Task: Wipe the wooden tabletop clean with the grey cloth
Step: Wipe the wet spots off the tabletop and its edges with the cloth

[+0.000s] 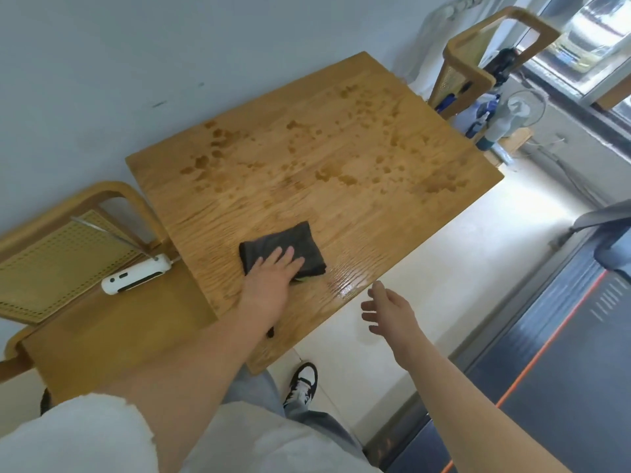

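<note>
The wooden tabletop slants across the middle of the view, with many dark wet spots over its far half. A folded grey cloth lies flat on the near part of the top. My left hand presses down on the cloth's near edge with straight, spread fingers. My right hand hovers just off the table's near right edge, fingers relaxed and holding nothing. The strip of wood beside the cloth shines wet.
A wooden chair stands at the table's left end with a white device on its seat. Another wooden chair stands at the far end, next to spray bottles and a small fan. A treadmill fills the floor at right.
</note>
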Motion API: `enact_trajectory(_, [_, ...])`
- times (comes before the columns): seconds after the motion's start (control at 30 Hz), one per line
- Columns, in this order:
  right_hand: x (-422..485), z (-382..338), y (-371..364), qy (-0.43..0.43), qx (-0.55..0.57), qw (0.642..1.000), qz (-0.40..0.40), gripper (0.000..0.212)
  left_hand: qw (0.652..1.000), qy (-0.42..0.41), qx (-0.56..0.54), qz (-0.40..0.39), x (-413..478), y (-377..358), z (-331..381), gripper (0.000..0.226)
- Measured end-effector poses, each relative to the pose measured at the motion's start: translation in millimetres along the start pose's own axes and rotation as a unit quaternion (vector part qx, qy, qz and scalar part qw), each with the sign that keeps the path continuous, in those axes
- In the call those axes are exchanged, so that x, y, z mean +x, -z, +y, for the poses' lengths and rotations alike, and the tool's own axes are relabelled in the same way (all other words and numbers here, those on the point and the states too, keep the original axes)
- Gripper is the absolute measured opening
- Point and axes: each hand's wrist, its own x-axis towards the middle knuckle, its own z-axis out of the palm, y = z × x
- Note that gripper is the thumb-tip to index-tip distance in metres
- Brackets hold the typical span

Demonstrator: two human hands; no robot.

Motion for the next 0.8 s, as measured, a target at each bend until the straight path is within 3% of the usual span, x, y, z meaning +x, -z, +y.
enact_trajectory(0.03, [-1, 0, 0, 0.013, -0.015, 1.0, 0.001, 0.04, 0.999, 0.028, -0.013, 0.009, -3, -3, 11, 0.09])
enact_trajectory(0.1, [-2, -1, -1, 0.04, -0.04, 0.998, 0.006, 0.03, 1.0, -0.009, 0.016, 0.0, -13, -15, 38, 0.09])
enact_trajectory(0.2, [-3, -8, -9, 0.058, -0.047, 0.997, 0.007, 0.028, 0.968, -0.222, 0.1, -0.063, -29, -30, 46, 0.081])
enact_trajectory(0.27, [-2, -14, -14, 0.059, -0.043, 0.997, 0.001, 0.028, 0.934, -0.314, 0.142, -0.091, -24, -18, 18, 0.078])
enact_trajectory(0.33, [0, -21, -21, 0.053, -0.035, 0.998, -0.008, 0.033, 0.94, -0.289, 0.157, -0.094, -15, -1, -18, 0.088])
enact_trajectory(0.43, [3, -35, -38, 0.05, -0.034, 0.998, -0.022, 0.039, 0.995, -0.074, 0.04, -0.053, -10, 14, -62, 0.095])
enact_trajectory(0.5, [7, -47, -55, 0.058, -0.041, 0.997, -0.036, 0.041, 0.996, 0.064, -0.06, 0.0, -10, 13, -67, 0.094])
enact_trajectory(0.53, [7, -55, -65, 0.062, -0.048, 0.996, -0.044, 0.042, 0.992, 0.093, -0.088, 0.012, -13, 8, -63, 0.092])
enact_trajectory(0.63, [13, -75, -95, 0.073, -0.052, 0.993, -0.073, 0.04, 0.993, 0.066, -0.092, 0.038, -28, -14, -49, 0.084])
enact_trajectory(0.7, [21, -85, -113, 0.075, -0.04, 0.992, -0.096, 0.037, 0.997, -0.002, -0.065, 0.039, -34, -22, -65, 0.084])
enact_trajectory(0.8, [33, -99, -139, 0.08, -0.058, 0.988, -0.115, 0.033, 0.991, -0.131, 0.024, -0.019, -30, -10, -125, 0.078])
